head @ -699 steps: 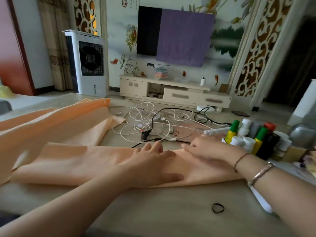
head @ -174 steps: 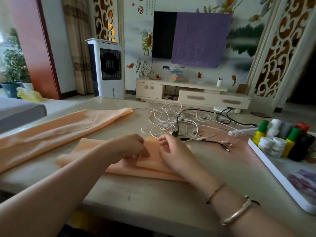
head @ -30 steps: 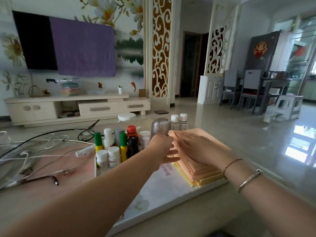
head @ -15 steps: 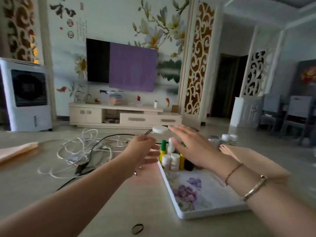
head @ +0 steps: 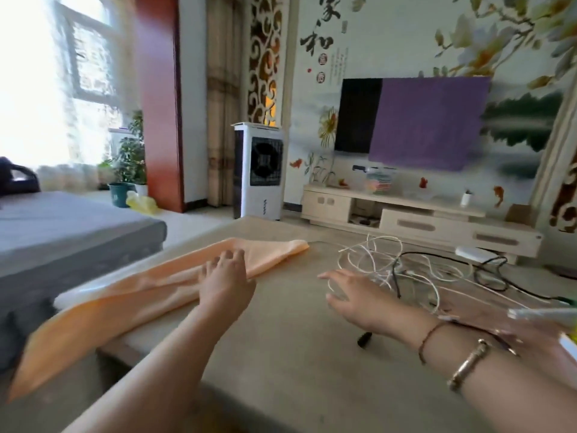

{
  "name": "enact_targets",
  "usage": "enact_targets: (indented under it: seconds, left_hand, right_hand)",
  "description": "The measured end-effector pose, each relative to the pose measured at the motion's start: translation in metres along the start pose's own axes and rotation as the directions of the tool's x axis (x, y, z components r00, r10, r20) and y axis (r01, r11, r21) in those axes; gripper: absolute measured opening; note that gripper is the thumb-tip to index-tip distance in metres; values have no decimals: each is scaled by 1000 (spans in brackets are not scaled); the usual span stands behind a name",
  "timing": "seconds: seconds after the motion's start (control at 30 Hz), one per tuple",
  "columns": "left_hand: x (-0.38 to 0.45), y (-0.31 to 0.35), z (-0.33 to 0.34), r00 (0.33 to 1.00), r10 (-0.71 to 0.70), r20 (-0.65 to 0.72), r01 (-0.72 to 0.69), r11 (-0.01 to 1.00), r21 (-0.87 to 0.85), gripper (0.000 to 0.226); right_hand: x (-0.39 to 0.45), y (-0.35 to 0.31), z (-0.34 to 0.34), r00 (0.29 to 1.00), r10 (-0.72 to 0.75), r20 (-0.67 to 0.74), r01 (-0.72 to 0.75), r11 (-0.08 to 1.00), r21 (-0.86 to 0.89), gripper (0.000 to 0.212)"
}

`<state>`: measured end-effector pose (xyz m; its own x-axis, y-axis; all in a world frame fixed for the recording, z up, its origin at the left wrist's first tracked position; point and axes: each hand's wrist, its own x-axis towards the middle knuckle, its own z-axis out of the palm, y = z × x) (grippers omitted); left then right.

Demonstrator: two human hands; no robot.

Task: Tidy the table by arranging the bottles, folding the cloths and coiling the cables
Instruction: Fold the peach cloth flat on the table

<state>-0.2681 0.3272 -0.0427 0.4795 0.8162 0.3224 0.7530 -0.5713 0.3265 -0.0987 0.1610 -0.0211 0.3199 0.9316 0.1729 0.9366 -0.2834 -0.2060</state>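
**Left hand on cloth, right hand by cables**

Your left hand (head: pixel 225 281) lies palm down on the cloth (head: pixel 150 295), fingers spread and only slightly bent. They rest on the fabric; no pinch or fold of it is taken up, so the hand is flat and holds nothing.

The cloth is peach, long and unfolded. From under your left palm it runs ahead and to the right to a narrow end, and back toward you on the left, where it hangs over the table (head: pixel 296 354) edge. The frame is motion-blurred, so the finer creases cannot be read.

Your right hand (head: pixel 359 300) is well apart from the left, to its right, palm down, fingers extended and loose toward the left. It holds nothing. Whether it touches the tabletop or floats just above it, you cannot tell.

The cables (head: pixel 406 270) lie in a loose tangle just beyond and to the right of your right hand: white loops nearest the fingers, black leads further right. The nearest white loops sit right by the back of the hand; contact cannot be confirmed. A black plug (head: pixel 364 339) lies on the table just under your right wrist, near the bracelets (head: pixel 465 364).

At the far right edge, beyond your right forearm, a blurred white object shows; what it is cannot be told.
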Motion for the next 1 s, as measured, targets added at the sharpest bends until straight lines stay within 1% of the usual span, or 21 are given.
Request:
enact_targets:
  seconds: [0.1,0.13,0.17,0.23,0.3,0.37,0.43,0.5,0.53,0.57,0.6,0.63,0.7,0.77,0.8,0.83,0.87,0.9,0.93,0.97,1.0]
  left_hand:
    - [8,-31,8,984,-105,147,84,986,144,55]
    - [11,-42,12,976,-134,174,105,980,169,50]
    - [13,-49,16,974,-148,172,116,976,184,43]
    - [17,-55,17,982,-156,102,135,973,188,37]
    - [19,-54,15,989,-146,-13,146,972,181,36]
    - [19,-49,12,988,-136,-80,146,977,152,35]
    - [19,-35,11,986,-139,-90,143,989,35,33]
    - [14,-14,7,990,-121,-72,108,981,-160,26]
    - [12,-1,6,995,-87,-39,75,965,-250,23]
    - [9,13,6,1000,-24,12,27,943,-333,20]
    - [6,26,6,996,48,76,-13,910,-414,19]
    - [3,39,8,983,110,145,-26,873,-488,17]
    - [-2,61,11,948,161,275,48,781,-623,20]
    - [-1,72,11,934,141,328,161,654,-739,21]
    - [2,76,10,940,113,321,186,617,-765,19]
    - [5,74,9,954,79,288,178,622,-763,19]
    - [8,71,7,970,48,238,145,672,-726,20]
    - [11,65,6,983,19,183,107,753,-649,22]
    - [11,58,5,990,-1,144,78,843,-533,25]
    - [12,50,5,991,-17,132,70,910,-408,29]
    - [13,41,6,987,-29,157,76,951,-299,33]
  right_hand:
    - [19,-17,15,996,90,-17,-83,963,256,34]
    - [28,-24,21,993,118,-16,-105,934,342,29]
    - [35,-29,26,989,149,-14,-130,898,421,24]
    - [43,-40,32,978,208,30,-186,791,583,20]
    - [46,-48,35,963,242,120,-250,626,738,20]
    - [45,-52,34,947,254,196,-296,453,841,20]
    - [41,-51,31,932,244,269,-333,279,901,19]
    - [37,-47,28,916,223,332,-366,130,922,23]
    - [36,-44,27,909,215,358,-379,69,923,26]
    - [35,-40,27,903,214,373,-387,26,922,29]
    - [35,-36,28,897,227,380,-392,11,920,31]
    - [35,-31,29,891,253,378,-396,20,918,33]
    - [33,-23,30,871,329,363,-399,46,916,31]
    - [35,-15,32,853,416,316,-382,85,920,21]
    - [36,-8,34,844,470,257,-367,158,917,19]
    - [40,-2,36,838,520,165,-365,309,878,25]
    - [43,6,37,839,542,53,-378,509,773,36]
    - [47,13,37,851,523,-49,-390,692,608,46]
    - [49,17,38,864,491,-111,-400,803,442,52]
    - [52,18,38,870,476,-128,-411,845,343,53]
    - [54,18,37,872,476,-111,-429,854,296,55]
